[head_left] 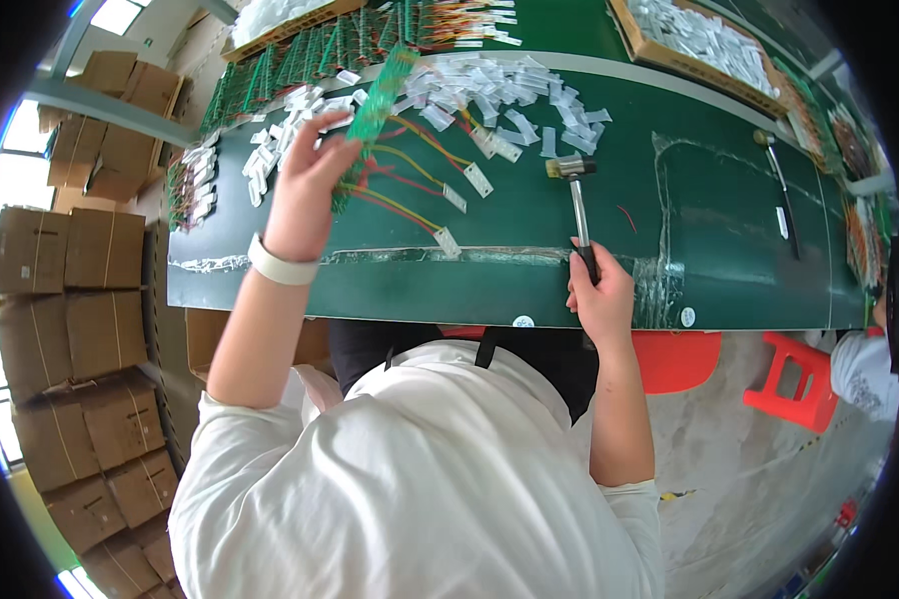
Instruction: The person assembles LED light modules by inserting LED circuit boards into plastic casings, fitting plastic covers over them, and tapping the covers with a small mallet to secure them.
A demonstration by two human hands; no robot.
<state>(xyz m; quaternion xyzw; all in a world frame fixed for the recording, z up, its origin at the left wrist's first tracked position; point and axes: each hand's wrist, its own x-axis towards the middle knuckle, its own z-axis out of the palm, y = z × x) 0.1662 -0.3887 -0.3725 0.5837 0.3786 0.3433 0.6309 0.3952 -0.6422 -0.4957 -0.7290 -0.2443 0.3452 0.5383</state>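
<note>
At far left, corrugated cardboard boxes [80,250], bound with pale straps, stand stacked in columns, presumably to save floor space. On the dark green, smooth tabletop [749,245], small white blocks [262,160] lie loosely heaped, probably for easy reach. The left hand [320,165] appears to pinch a slim green circuit strip [378,100] between thumb and fingers, raised at a slant above the near part of these heaps; the strip is blurred, and its exact contact with the fingers is hard to tell. Below and to the right, thin red and yellow wires [402,160] fan out to flat white rectangular end pieces [478,180], spread apart, perhaps to avoid tangling. Behind them lies a pile of glossy, translucent plastic sleeves [489,85]. The right hand [605,295] is curled around the dark grip of a hammer [579,205], whose bright metal shaft points away from the body, its short cylindrical head clear of the wires. Farther right lies a second hammer [777,175], unheld.
</note>
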